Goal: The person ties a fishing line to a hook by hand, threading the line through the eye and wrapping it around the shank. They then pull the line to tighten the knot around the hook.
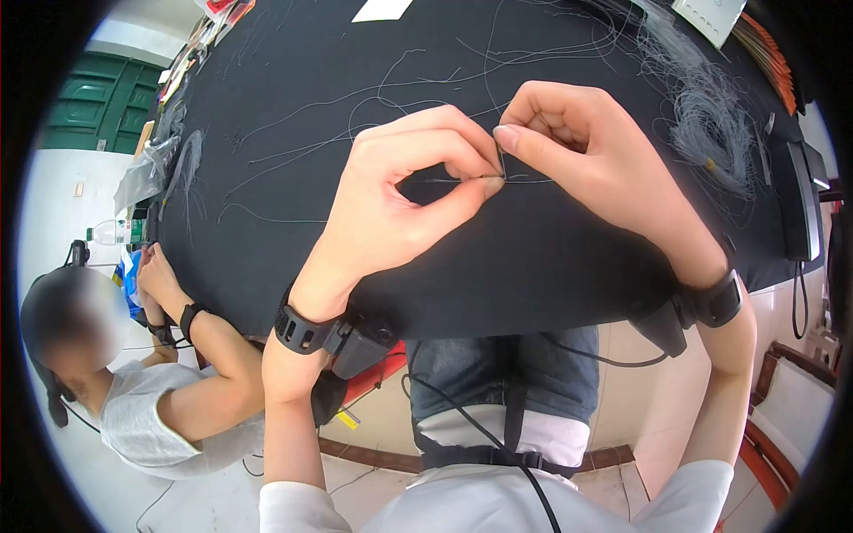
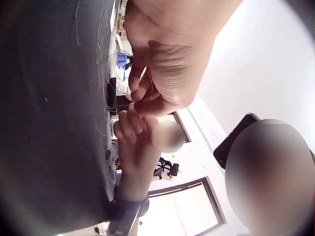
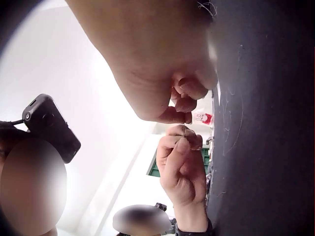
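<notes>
Close together over the black tabletop [image 1: 498,284], both hands work on a thin grey thread. The left hand [image 1: 400,186] pinches it between thumb and index finger, the two forming a loop. Just beside it, the right hand [image 1: 586,151] pinches the thread with thumb and index finger, its other fingers curled in. A short length of thread [image 1: 503,165] runs between the two sets of fingertips. In the right wrist view, the left hand [image 3: 182,172] shows thumb and index fingertip pressed together around the fine strand. Several loose threads lie on the cloth behind the hands.
A tangled bundle of pale thread [image 1: 711,133] lies at the right of the table, near a black device [image 1: 800,204] at the edge. A white sheet [image 1: 382,9] is at the far side. Another person [image 1: 187,400] sits at the left edge, near a plastic bottle [image 1: 108,233].
</notes>
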The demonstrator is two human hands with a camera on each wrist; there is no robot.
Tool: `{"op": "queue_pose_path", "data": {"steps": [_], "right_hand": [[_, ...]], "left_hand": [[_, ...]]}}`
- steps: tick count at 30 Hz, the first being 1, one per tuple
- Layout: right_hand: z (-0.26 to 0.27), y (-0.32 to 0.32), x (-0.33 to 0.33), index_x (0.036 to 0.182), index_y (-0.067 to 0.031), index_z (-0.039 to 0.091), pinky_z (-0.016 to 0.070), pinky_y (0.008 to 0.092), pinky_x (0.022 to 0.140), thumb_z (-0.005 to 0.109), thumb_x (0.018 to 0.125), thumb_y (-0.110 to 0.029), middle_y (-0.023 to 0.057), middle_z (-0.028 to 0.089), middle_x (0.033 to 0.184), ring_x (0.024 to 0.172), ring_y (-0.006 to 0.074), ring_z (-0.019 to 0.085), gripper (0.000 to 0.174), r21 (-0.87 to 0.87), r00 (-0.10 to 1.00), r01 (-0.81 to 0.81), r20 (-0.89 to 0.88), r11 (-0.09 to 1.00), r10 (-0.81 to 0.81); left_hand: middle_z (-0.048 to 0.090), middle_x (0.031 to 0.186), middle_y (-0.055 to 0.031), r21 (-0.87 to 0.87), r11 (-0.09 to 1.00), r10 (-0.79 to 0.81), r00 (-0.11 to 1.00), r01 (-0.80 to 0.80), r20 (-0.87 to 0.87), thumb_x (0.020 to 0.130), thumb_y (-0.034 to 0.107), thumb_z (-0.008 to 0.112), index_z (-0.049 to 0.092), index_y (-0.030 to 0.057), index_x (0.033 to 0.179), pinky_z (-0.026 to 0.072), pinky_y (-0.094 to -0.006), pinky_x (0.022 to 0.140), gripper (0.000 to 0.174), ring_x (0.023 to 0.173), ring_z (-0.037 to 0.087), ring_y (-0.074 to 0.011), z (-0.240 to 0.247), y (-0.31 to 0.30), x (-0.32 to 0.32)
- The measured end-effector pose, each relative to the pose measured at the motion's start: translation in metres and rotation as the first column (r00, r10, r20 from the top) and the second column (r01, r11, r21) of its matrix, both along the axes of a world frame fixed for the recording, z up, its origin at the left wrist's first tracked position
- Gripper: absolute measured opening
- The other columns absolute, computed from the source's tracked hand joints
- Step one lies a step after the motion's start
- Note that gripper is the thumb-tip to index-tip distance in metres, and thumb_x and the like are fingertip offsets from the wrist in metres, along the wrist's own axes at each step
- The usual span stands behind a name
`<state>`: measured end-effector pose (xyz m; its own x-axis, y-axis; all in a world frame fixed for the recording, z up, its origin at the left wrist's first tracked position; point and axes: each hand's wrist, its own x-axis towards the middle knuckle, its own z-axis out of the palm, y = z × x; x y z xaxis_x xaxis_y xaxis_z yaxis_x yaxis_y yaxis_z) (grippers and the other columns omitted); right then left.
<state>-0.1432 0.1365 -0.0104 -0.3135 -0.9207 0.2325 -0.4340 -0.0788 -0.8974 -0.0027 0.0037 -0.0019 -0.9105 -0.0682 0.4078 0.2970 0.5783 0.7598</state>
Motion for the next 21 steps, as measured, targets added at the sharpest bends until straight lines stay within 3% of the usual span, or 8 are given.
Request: {"op": "queue_pose_path", "data": {"steps": [10, 13, 21], "right_hand": [[-0.008, -0.003, 0.001, 0.078, 0.0035, 0.06, 0.0352, 0.0243, 0.046, 0.057, 0.081, -0.016, 0.007, 0.052, 0.053, 0.047, 0.0098, 0.045, 0.02, 0.004, 1.0, -0.016, 0.005, 1.0, 0.016], [-0.004, -0.001, 0.006, 0.078, 0.0035, 0.059, 0.0344, 0.0253, 0.045, 0.058, 0.081, -0.015, 0.0074, 0.051, 0.052, 0.046, 0.0108, 0.044, 0.019, 0.038, 1.0, -0.022, 0.001, 0.999, 0.021], [0.01, 0.004, 0.015, 0.075, 0.003, 0.057, 0.033, 0.0268, 0.043, 0.059, 0.079, -0.011, 0.0091, 0.046, 0.05, 0.043, 0.0135, 0.04, 0.015, 0.079, 0.996, -0.069, -0.046, 0.994, 0.073]], "left_hand": [[0.059, 0.086, -0.0116, 0.114, 0.993, 0.043, 0.998, -0.038, -0.045, 0.072, -0.009, 0.062, 0.063, -0.0028, 0.081, 0.0465, -0.0237, 0.068, 0.011, 0.077, 0.056, -0.0148, 0.001, -0.002, 0.003], [0.061, 0.081, -0.0074, 0.154, 0.983, 0.122, 0.986, -0.103, -0.113, 0.071, -0.007, 0.063, 0.062, -0.0018, 0.075, 0.0444, -0.0208, 0.06, 0.007, 0.068, 0.056, -0.0112, 0.0, 0.0, 0.0], [0.06, 0.079, -0.0057, -0.135, 0.949, 0.259, 0.948, -0.285, -0.185, 0.068, -0.008, 0.062, 0.06, -0.0002, 0.073, 0.0457, -0.0226, 0.059, 0.009, 0.067, 0.058, -0.0134, -0.003, -0.002, -0.004]]}}
